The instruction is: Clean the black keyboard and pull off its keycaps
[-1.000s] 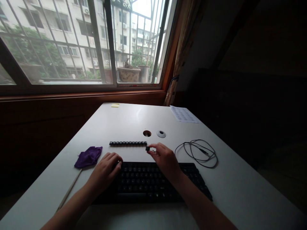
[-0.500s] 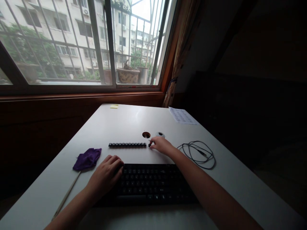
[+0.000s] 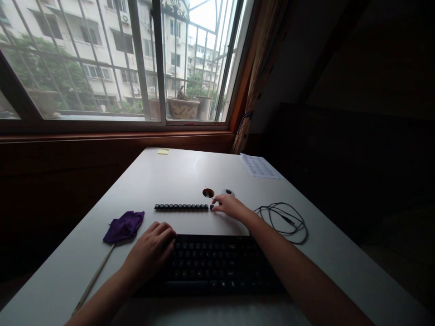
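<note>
A black keyboard (image 3: pixel 207 263) lies at the near side of the white table. My left hand (image 3: pixel 154 244) is at its upper left corner, fingers curled over the edge; some fingertips are hidden. Beyond the keyboard runs a straight row of black keycaps (image 3: pixel 181 207). At the right end of that row my right hand (image 3: pixel 228 206) pinches a single black keycap (image 3: pixel 211 207) between thumb and fingers. This keycap is on the tabletop, with a narrow gap to the row. My right forearm passes over the keyboard's right part and hides some keys.
A purple cloth (image 3: pixel 125 226) and a thin pale stick (image 3: pixel 93 280) lie on the left. A coiled black cable (image 3: pixel 288 222) is on the right. Past my right hand are a round table hole (image 3: pixel 208 193) and a round cover (image 3: pixel 228 192). Papers (image 3: pixel 260 166) and a yellow note (image 3: pixel 163 151) lie far back.
The keycap in my right hand has come down slightly and closer to the row's end, narrowing the gap. My left hand stays on the keyboard. The view has shifted a little.
</note>
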Action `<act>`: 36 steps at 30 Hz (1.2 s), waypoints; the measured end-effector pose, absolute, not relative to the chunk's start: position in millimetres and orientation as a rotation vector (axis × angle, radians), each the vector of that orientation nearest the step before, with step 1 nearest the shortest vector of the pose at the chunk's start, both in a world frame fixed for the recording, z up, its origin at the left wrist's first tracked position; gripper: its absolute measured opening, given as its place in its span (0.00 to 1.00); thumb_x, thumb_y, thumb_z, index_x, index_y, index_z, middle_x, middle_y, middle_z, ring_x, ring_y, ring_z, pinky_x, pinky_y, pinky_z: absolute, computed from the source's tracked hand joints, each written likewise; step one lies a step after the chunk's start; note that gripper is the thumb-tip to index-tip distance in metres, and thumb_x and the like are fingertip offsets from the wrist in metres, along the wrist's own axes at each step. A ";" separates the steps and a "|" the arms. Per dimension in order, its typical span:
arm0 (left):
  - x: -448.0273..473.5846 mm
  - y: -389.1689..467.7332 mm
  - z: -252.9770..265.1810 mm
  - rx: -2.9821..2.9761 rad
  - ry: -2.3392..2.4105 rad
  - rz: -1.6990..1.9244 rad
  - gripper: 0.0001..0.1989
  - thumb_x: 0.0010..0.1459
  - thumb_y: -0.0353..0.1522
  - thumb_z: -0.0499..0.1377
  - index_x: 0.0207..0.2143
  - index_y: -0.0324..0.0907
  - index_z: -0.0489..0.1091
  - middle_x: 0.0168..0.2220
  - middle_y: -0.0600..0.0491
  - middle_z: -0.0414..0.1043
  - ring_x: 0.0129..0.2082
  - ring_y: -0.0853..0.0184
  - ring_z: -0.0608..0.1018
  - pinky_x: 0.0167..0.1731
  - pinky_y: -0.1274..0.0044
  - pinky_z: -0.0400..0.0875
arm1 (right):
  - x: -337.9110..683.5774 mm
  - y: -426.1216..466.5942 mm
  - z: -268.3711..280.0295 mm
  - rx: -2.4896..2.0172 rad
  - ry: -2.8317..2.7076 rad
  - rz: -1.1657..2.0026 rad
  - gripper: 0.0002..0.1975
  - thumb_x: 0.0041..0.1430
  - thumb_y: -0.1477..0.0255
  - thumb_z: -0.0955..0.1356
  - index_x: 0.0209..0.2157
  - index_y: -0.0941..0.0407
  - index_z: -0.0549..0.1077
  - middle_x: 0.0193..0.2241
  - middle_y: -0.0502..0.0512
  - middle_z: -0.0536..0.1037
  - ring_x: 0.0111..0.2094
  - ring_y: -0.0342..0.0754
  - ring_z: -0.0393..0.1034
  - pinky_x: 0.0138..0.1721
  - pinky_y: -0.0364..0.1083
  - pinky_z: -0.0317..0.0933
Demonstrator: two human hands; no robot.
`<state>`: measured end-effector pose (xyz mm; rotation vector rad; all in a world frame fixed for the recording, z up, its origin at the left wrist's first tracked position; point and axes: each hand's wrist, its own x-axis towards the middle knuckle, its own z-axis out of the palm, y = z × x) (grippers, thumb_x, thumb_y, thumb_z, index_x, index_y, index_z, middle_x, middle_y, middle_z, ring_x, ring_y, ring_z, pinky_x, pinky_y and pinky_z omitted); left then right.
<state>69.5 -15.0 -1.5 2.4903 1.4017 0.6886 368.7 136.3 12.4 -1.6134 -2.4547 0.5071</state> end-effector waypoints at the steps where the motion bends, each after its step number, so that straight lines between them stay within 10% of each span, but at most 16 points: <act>1: 69.5 -15.3 -1.8 2.490 1.401 0.692 0.07 0.64 0.28 0.52 0.39 0.44 0.70 0.41 0.50 0.71 0.42 0.59 0.71 0.43 0.67 0.70 | 368.5 136.3 11.5 -1.606 -2.455 0.510 0.12 0.53 0.68 0.73 0.40 0.55 0.79 0.31 0.53 0.79 0.31 0.46 0.71 0.30 0.41 0.56; 36: 68.4 -15.3 -3.6 2.507 1.382 0.693 0.07 0.64 0.28 0.53 0.39 0.46 0.69 0.41 0.50 0.72 0.42 0.59 0.72 0.42 0.68 0.71 | 365.8 134.9 6.5 -1.557 -2.409 0.530 0.14 0.53 0.68 0.73 0.43 0.54 0.79 0.32 0.53 0.79 0.31 0.46 0.72 0.33 0.42 0.59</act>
